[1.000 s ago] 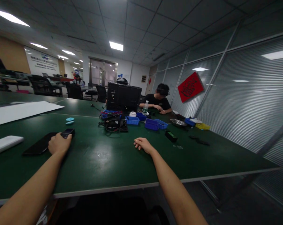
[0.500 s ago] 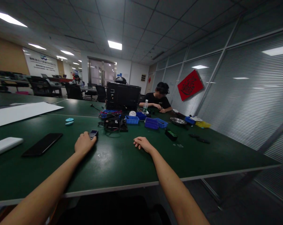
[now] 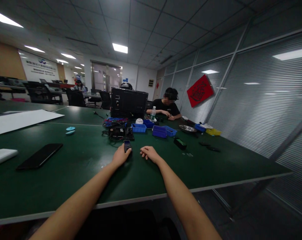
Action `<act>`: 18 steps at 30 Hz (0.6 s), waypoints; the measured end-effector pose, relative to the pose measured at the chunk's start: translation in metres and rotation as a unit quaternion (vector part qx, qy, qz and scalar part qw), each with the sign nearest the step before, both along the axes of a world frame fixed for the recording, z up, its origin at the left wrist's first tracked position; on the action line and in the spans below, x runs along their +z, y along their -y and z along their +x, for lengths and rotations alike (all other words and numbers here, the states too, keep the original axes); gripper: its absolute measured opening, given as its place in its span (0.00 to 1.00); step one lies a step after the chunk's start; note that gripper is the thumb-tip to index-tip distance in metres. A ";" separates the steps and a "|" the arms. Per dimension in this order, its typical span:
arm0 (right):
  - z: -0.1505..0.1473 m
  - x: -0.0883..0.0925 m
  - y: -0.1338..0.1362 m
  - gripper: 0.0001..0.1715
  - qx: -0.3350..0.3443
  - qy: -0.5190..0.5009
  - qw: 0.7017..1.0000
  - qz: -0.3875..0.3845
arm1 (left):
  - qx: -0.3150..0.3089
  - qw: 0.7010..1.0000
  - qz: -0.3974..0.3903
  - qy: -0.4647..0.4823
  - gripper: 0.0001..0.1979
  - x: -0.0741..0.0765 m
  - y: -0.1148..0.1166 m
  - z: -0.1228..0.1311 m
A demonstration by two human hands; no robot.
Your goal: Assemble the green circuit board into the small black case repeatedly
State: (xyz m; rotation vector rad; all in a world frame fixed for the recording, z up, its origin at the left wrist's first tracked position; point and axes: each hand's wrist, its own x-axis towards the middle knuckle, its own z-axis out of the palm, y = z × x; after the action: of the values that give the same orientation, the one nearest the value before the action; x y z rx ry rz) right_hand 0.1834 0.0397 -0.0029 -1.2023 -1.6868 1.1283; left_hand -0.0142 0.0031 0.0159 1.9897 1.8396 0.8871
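My left hand (image 3: 120, 156) is closed around a small dark device (image 3: 127, 145) with a lit face, resting on the green table (image 3: 73, 166). My right hand (image 3: 148, 153) lies on the table just to the right of it, fingers loosely curled, holding nothing. A black phone (image 3: 39, 156) lies flat far to the left of both hands.
Beyond my hands sit a black gadget with cables (image 3: 117, 132), blue bins (image 3: 161, 131), a metal dish (image 3: 187, 128) and a black monitor back (image 3: 129, 103). A person in black (image 3: 167, 106) works at the far side. A white sheet (image 3: 20, 120) and a white block (image 3: 0, 156) lie left.
My left hand has slid the small dark device rightwards across the table, from beside the black phone to just left of my right hand. My right hand has stayed put.
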 end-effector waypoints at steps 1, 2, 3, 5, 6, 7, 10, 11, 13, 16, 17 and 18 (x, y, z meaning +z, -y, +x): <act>-0.002 0.001 0.001 0.12 -0.019 0.020 0.999 0.018 | -0.019 1.000 0.004 0.016 0.21 -0.004 -0.002 0.003; -0.005 0.002 0.003 0.14 -0.043 0.044 0.997 0.047 | -0.034 0.999 0.008 0.030 0.20 -0.007 -0.003 0.005; -0.008 0.004 0.005 0.15 -0.071 0.071 0.991 0.085 | -0.044 0.998 0.009 0.043 0.20 -0.010 -0.004 0.006; -0.017 0.010 0.011 0.19 -0.123 0.128 0.971 0.161 | -0.053 0.996 0.002 0.067 0.21 -0.014 -0.007 0.005; -0.022 0.013 0.015 0.23 -0.140 0.158 0.960 0.186 | -0.058 0.995 -0.005 0.077 0.21 -0.016 -0.007 0.004; -0.028 0.015 0.019 0.27 -0.149 0.190 0.950 0.196 | -0.066 0.994 -0.013 0.084 0.21 -0.017 -0.008 0.003; -0.045 0.019 0.030 0.37 -0.149 0.301 0.916 0.221 | -0.103 0.988 -0.022 0.110 0.21 -0.019 -0.012 -0.002; -0.050 0.019 0.034 0.40 -0.149 0.336 0.901 0.229 | -0.114 0.986 -0.016 0.124 0.21 -0.020 -0.013 -0.003; -0.059 0.017 0.039 0.39 -0.143 0.401 0.871 0.244 | -0.121 0.980 -0.004 0.160 0.23 -0.023 -0.016 -0.004; -0.065 0.014 0.041 0.32 -0.133 0.474 0.833 0.251 | -0.097 0.976 -0.011 0.195 0.26 -0.027 -0.021 -0.004; -0.064 0.014 0.040 0.30 -0.136 0.489 0.826 0.247 | -0.090 0.976 -0.016 0.197 0.26 -0.028 -0.021 -0.004; -0.063 0.014 0.038 0.28 -0.144 0.498 0.821 0.239 | -0.085 0.977 -0.018 0.197 0.25 -0.028 -0.022 -0.004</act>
State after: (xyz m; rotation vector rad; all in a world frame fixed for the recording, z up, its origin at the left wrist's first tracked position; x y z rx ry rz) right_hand 0.1208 0.0013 0.0114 -1.7461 -2.2010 -0.2410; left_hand -0.0181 0.0247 -0.0120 1.7625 1.4337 1.0928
